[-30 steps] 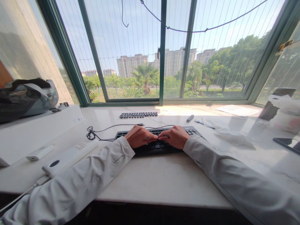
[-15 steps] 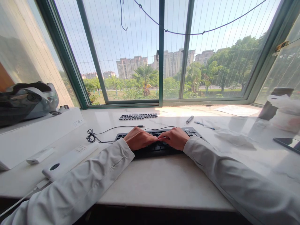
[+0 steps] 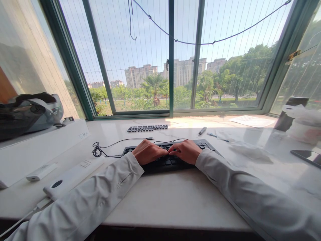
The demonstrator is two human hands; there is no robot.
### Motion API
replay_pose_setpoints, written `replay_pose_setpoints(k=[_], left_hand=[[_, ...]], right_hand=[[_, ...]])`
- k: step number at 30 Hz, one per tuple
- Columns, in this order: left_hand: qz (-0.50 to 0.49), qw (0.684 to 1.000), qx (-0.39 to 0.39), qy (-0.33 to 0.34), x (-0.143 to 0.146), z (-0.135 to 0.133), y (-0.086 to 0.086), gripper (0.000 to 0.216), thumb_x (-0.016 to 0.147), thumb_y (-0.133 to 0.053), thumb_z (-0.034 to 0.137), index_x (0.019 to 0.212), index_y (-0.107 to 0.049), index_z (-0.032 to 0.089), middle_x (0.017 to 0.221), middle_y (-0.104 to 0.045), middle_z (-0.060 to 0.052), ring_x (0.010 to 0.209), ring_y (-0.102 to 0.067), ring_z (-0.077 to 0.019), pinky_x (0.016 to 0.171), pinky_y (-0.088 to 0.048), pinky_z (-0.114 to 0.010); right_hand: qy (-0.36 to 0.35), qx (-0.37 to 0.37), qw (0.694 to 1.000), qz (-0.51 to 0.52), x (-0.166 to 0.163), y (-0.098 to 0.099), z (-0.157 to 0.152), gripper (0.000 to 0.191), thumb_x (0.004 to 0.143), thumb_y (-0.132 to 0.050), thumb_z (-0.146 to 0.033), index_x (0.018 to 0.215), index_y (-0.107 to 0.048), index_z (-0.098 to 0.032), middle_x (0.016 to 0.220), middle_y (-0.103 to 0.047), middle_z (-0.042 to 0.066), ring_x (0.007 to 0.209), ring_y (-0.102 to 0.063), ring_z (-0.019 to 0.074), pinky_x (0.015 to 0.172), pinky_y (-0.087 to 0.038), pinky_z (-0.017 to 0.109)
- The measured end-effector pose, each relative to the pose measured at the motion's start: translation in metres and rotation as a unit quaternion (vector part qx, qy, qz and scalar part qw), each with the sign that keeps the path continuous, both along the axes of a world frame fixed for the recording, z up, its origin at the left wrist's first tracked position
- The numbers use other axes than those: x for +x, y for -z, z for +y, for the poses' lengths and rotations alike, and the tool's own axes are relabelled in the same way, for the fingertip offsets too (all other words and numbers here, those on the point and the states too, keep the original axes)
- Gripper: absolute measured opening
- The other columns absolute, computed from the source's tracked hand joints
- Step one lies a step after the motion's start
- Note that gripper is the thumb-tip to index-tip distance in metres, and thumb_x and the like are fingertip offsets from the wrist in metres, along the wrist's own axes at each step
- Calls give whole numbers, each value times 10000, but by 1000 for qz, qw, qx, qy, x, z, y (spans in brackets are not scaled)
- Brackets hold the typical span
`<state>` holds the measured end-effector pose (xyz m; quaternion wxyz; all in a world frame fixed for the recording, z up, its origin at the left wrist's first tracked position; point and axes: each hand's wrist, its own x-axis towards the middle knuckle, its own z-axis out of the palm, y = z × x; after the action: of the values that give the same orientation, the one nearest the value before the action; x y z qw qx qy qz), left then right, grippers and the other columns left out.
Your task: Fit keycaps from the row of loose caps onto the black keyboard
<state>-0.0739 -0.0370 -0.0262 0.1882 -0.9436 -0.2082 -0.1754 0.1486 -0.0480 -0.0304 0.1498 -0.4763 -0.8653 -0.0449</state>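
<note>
Where the left hand (image 3: 147,152) and right hand (image 3: 186,151) meet over the keyboard (image 3: 169,163), I cannot tell either grip's state. Keycaps (image 3: 147,128) lie behind the keyboard.

My left hand (image 3: 148,152) and right hand (image 3: 186,151) are positioned close together over the black keyboard (image 3: 172,164); keycaps (image 3: 147,128) lie in rows beyond.

Keyboard (image 3: 168,164): matt plastic. Under keyboard: countertop (image 3: 175,195), smooth, glossy, marble-look. Right of keyboard: clear film (image 3: 252,153), crumpled plastic.
</note>
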Motion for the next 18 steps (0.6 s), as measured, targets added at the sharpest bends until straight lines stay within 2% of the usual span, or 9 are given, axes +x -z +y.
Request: replay_pose_setpoints(k=[7, 18], left_hand=[[21, 1000, -10, -6, -1, 1, 0, 268, 916, -418, 242, 1043, -633, 338, 905, -716, 60, 715, -651, -98, 497, -317, -199], [15, 1000, 16, -3, 1, -2, -1, 274, 896, -426, 212, 999, -652, 330, 831, -708, 62, 589, -589, -72, 467, -294, -187]], right_hand=[[2, 3, 1000, 11, -1, 0, -1, 256, 858, -511, -482, 980, -701, -363, 752, -710, -26, 748, -632, 165, 630, -366, 239], [-2, 10, 1000, -1, -1, -1, -1, 248, 864, -508, -478, 988, -694, -369, 764, -701, -28, 706, -621, 148, 621, -356, 239]])
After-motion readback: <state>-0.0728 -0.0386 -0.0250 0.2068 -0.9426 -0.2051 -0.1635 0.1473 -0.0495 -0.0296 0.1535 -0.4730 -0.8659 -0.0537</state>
